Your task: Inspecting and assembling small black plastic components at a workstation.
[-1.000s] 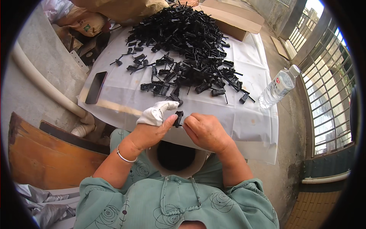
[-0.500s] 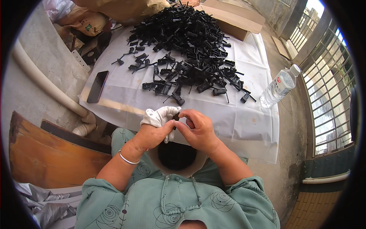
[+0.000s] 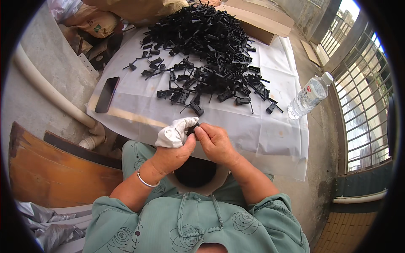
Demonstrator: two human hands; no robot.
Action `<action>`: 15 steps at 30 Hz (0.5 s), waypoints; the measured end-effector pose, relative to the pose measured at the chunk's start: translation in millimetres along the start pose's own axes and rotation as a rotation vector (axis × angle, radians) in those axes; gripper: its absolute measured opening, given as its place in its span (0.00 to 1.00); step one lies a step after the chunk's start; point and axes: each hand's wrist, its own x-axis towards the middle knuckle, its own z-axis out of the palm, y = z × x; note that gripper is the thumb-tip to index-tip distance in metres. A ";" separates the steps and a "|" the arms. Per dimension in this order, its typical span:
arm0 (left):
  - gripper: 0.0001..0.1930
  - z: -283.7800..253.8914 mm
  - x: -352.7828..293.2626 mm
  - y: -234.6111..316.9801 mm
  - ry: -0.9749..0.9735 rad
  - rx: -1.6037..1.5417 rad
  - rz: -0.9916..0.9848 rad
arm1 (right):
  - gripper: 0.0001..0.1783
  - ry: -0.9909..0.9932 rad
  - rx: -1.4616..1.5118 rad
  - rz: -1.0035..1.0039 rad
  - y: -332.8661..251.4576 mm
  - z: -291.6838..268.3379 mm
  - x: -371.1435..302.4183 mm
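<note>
Between my two hands, above the near edge of the table, is a small black plastic part (image 3: 193, 128), mostly covered by fingers. My left hand (image 3: 176, 137), in a white glove that leaves the thumb bare, closes around it. The bare thumb and fingers of my right hand (image 3: 214, 141) pinch its right side. Beyond them, a big heap of black plastic parts (image 3: 206, 42) with thin stems covers the table's far half. One loose black part (image 3: 197, 108) lies closest to my hands. Below my hands, a round container (image 3: 219, 179) with a dark inside sits at my lap.
White sheeting (image 3: 143, 107) covers the table. A phone (image 3: 107, 95) lies at its left edge, and a clear water bottle (image 3: 310, 96) stands at the right. Behind the heap is an open cardboard box (image 3: 257, 23). A wooden board (image 3: 59, 168) leans at the left, near a pipe (image 3: 55, 95).
My left hand has rolled over, so the glove's back faces up and its fingers wrap the part. My right fingers have drawn together, thumb upward, against the part.
</note>
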 end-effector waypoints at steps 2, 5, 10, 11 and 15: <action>0.18 1.4 1.0 0.5 0.035 0.141 0.140 | 0.16 0.060 0.010 0.010 6.6 8.5 0.6; 0.19 4.1 -2.1 -4.7 0.066 0.224 0.185 | 0.16 0.123 0.118 0.027 12.3 15.1 1.2; 0.17 2.3 3.1 1.1 0.042 -0.218 -0.019 | 0.12 0.068 0.101 -0.032 9.4 -6.9 1.3; 0.17 1.2 3.2 -0.3 0.043 -0.215 -0.020 | 0.12 0.067 0.104 -0.033 6.7 -11.7 1.1; 0.18 -11.1 1.2 3.8 -0.038 -0.429 -0.202 | 0.09 -0.183 -0.159 0.053 6.3 -21.6 2.8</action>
